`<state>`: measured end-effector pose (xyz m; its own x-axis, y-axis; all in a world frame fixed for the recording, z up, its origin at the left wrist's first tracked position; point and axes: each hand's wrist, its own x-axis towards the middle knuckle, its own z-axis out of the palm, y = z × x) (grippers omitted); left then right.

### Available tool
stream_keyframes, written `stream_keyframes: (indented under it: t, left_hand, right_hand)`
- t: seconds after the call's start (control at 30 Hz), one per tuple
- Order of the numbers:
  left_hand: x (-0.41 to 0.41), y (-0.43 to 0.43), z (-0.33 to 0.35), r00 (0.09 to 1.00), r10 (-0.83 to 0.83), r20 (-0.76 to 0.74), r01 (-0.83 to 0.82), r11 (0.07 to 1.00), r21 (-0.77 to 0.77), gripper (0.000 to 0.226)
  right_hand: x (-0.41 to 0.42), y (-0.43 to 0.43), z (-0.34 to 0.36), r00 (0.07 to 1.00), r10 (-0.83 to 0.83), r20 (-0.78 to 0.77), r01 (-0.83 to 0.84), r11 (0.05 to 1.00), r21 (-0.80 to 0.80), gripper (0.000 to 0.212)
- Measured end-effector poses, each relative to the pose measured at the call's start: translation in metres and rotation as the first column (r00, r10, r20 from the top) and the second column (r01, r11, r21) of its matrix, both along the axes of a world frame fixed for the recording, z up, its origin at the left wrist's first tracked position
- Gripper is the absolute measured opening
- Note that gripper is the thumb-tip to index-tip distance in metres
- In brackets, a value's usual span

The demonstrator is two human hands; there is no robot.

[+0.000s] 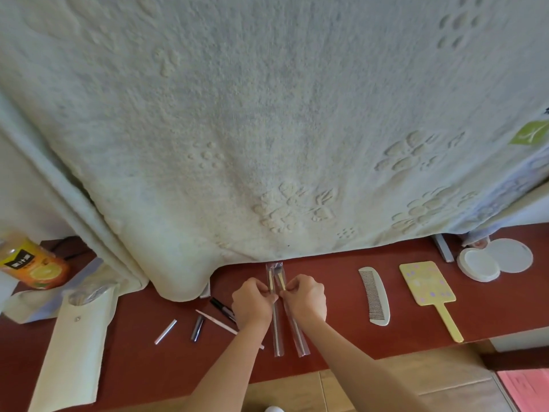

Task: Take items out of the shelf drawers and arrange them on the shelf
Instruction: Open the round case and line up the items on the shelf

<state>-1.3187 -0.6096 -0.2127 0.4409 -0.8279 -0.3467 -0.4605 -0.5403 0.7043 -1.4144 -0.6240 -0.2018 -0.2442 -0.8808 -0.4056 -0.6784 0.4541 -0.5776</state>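
Two long utensils in clear plastic sleeves lie side by side on the dark red shelf (341, 322). My left hand (252, 301) pinches the left sleeved utensil (277, 334) and my right hand (306, 298) pinches the right sleeved utensil (298, 337), near their upper ends. The utensil heads reach up to the hem of a pale green blanket (267, 129). Left of my hands lie a black marker (222, 309), a thin pink stick (217, 321), a dark tube (197, 328) and a small white tube (165, 331).
A white comb (375, 295), a yellow hand mirror (427, 285) and two round white lids (494, 260) lie to the right. An orange juice bottle (29, 263) and a pale pouch (77, 346) are at the left. The floor and pink paper (525, 388) show below.
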Motion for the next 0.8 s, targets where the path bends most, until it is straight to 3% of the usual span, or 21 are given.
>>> stream_keyframes:
  t: [0.27,0.5,0.67,0.8]
  left_hand:
    - [0.002,0.001,-0.006,0.999,-0.028,-0.022,0.026,0.997,-0.067,0.018]
    - [0.031,0.013,0.01,0.976,0.095,0.197,-0.044,0.968,-0.247,0.014]
    - [0.071,0.035,0.012,0.936,0.253,0.244,-0.192,0.95,-0.247,0.021]
    - [0.1,0.053,0.008,0.923,0.27,0.275,-0.229,0.958,-0.172,0.023]
  right_hand:
    - [0.002,-0.001,0.002,0.997,0.061,-0.047,-0.063,0.997,-0.041,0.011]
    - [0.026,0.002,0.014,0.972,0.213,-0.097,-0.229,0.952,-0.203,0.012]
    - [0.06,0.01,0.014,0.923,0.368,-0.112,-0.383,0.905,-0.183,0.017]
    - [0.084,0.018,0.012,0.889,0.433,-0.15,-0.453,0.878,-0.154,0.019]
